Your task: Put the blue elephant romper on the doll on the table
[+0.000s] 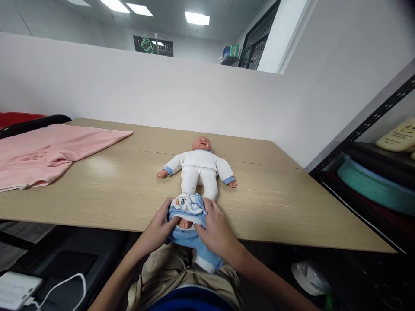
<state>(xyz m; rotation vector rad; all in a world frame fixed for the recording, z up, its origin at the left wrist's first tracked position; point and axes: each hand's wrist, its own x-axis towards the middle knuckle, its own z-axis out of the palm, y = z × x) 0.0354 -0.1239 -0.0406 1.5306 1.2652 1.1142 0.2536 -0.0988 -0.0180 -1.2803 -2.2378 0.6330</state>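
Both left hand (161,223) and right hand (216,226) grasp one garment (185,237) around one doll foot (185,223).

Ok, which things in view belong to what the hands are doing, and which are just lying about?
In the job:
blue garment, held by the left hand and right hand
doll, one foot showing at the garment's opening

Apparently just lying about:
pink cloth on the table
white device, lower left
teal basin, far right
pale yellow bottle, above the basin

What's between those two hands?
In the head view, a blue garment lies between the left hand and right hand, with a doll's foot in its opening.
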